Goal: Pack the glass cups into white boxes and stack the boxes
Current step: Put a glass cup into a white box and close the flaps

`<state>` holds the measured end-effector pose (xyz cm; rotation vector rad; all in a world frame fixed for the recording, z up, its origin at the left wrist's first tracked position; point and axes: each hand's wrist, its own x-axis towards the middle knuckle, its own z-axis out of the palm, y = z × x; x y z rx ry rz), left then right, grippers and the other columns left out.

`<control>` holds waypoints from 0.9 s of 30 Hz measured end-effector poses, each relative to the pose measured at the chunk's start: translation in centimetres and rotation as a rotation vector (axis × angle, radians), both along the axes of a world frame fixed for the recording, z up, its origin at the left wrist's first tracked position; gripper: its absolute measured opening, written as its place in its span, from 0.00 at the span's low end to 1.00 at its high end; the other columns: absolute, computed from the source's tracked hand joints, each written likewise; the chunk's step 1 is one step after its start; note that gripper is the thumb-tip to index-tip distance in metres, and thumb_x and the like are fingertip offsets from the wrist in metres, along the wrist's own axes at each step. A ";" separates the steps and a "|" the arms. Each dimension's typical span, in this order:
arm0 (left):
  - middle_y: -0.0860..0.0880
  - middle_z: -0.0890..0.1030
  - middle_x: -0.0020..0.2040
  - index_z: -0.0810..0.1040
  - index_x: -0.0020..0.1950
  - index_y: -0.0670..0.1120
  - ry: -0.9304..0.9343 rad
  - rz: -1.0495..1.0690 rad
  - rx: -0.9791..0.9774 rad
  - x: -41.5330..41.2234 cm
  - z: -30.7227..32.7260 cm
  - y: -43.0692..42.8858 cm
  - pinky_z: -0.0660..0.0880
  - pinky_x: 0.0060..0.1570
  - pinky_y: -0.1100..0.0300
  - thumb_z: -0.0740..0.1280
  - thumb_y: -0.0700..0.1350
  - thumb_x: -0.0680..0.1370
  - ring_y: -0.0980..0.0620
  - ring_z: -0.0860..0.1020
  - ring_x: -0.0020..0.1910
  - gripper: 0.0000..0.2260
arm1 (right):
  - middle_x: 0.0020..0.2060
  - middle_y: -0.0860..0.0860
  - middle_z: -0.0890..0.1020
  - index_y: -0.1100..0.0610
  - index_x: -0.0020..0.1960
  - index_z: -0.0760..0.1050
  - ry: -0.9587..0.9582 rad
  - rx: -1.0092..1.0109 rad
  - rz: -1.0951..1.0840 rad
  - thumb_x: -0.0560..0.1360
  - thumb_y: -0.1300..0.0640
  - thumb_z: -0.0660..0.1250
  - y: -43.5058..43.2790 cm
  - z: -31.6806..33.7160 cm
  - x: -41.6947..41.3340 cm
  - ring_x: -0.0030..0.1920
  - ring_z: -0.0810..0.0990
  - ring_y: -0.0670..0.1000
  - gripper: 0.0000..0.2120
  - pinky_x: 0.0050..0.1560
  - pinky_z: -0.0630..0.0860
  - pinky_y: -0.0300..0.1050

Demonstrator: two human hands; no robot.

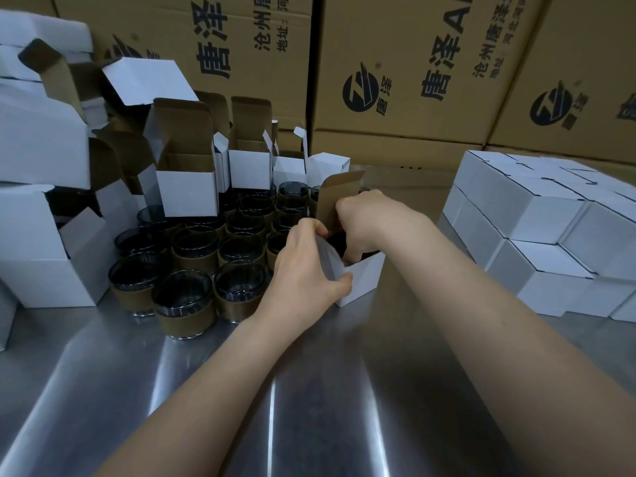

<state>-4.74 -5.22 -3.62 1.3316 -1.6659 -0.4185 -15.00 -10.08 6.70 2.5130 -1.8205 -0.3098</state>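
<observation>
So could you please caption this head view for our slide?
Both hands, left hand and right hand, load an open white box.

Two hands, left hand [303,266] and right hand [364,222], on one open white box [361,277], about twenty glass cups [186,304] left of the hands, many shut white boxes [537,215] stacked to the right

Open box [361,277]: placed on the table [309,407] at centre, held between the left hand [303,266] at 9 o'clock and the right hand [364,222] at 12 o'clock. Glass cups [206,256]: grouped on the table at 9 o'clock of that box. Open empty boxes [187,191]: set behind the cups, at 11 o'clock. Closed boxes [550,235]: stacked at 3 o'clock. Large cartons [395,80]: lined up behind everything, at 12 o'clock.
</observation>
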 end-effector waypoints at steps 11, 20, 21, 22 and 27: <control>0.52 0.68 0.60 0.64 0.64 0.50 -0.022 -0.002 0.020 0.0 0.1 0.1 0.71 0.59 0.56 0.76 0.46 0.70 0.52 0.69 0.60 0.28 | 0.42 0.50 0.74 0.55 0.46 0.70 -0.171 -0.034 0.072 0.66 0.52 0.78 -0.1 0.1 -1.4 0.43 0.71 0.51 0.19 0.29 0.65 0.42; 0.57 0.64 0.68 0.64 0.71 0.54 -0.016 -0.061 0.037 0.3 0.1 -0.1 0.62 0.62 0.66 0.73 0.44 0.73 0.60 0.63 0.65 0.30 | 0.40 0.53 0.83 0.52 0.41 0.74 -1.417 -0.220 -0.264 0.74 0.70 0.57 -1.0 -4.1 -7.2 0.35 0.78 0.52 0.15 0.36 0.77 0.49; 0.58 0.63 0.68 0.64 0.73 0.54 -0.017 -0.069 0.033 0.3 0.1 -0.1 0.59 0.61 0.70 0.73 0.43 0.73 0.61 0.62 0.66 0.31 | 0.41 0.53 0.83 0.53 0.44 0.75 -1.485 -0.159 -0.303 0.75 0.70 0.58 -1.0 -5.1 -7.5 0.36 0.79 0.51 0.14 0.37 0.78 0.49; 0.58 0.63 0.68 0.64 0.74 0.55 -0.018 -0.078 0.034 0.4 0.1 -0.1 0.57 0.61 0.72 0.73 0.43 0.74 0.61 0.61 0.67 0.31 | 0.43 0.52 0.84 0.53 0.47 0.76 -1.535 -0.091 -0.328 0.77 0.68 0.61 -0.9 -6.0 -7.7 0.38 0.81 0.50 0.11 0.41 0.80 0.48; 0.53 0.59 0.74 0.62 0.78 0.56 -0.020 -0.090 0.102 0.4 0.1 0.0 0.57 0.71 0.60 0.70 0.43 0.76 0.53 0.56 0.75 0.33 | 0.50 0.53 0.84 0.53 0.56 0.78 -1.734 0.148 -0.310 0.78 0.58 0.67 -0.9 -8.3 -7.0 0.48 0.84 0.49 0.07 0.45 0.81 0.43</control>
